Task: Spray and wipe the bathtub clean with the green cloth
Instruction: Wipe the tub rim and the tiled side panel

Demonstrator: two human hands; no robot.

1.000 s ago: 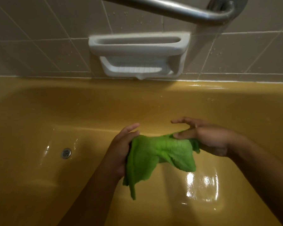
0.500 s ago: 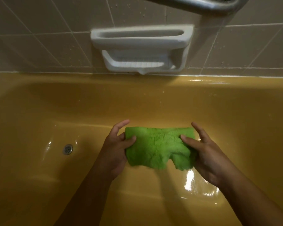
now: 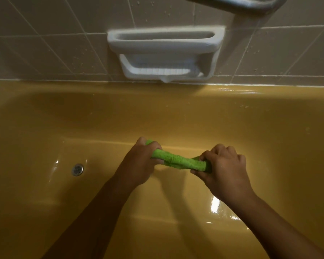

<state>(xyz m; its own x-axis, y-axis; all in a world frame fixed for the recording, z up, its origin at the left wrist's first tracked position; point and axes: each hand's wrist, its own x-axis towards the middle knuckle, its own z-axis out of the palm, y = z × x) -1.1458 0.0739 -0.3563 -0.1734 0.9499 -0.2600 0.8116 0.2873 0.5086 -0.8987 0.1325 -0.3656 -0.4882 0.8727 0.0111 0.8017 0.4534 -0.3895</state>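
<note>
The green cloth [image 3: 178, 160] is rolled into a tight twisted rope, held in the air over the floor of the yellow bathtub [image 3: 157, 113]. My left hand [image 3: 140, 165] grips its left end with fingers curled round it. My right hand [image 3: 223, 169] grips the right end in a fist. Both ends of the cloth are hidden inside my fists. No spray bottle is in view.
A round metal drain [image 3: 77, 169] lies in the tub floor to the left. A white ceramic soap dish [image 3: 165, 53] is set in the tiled wall [image 3: 45, 43] above the tub rim. A metal grab bar [image 3: 238, 2] crosses the top. The tub floor shines wet at the right.
The cloth was spread flat between my fingertips half a second ago. Now it is bunched into a twisted roll, with both hands closed into fists round its ends.
</note>
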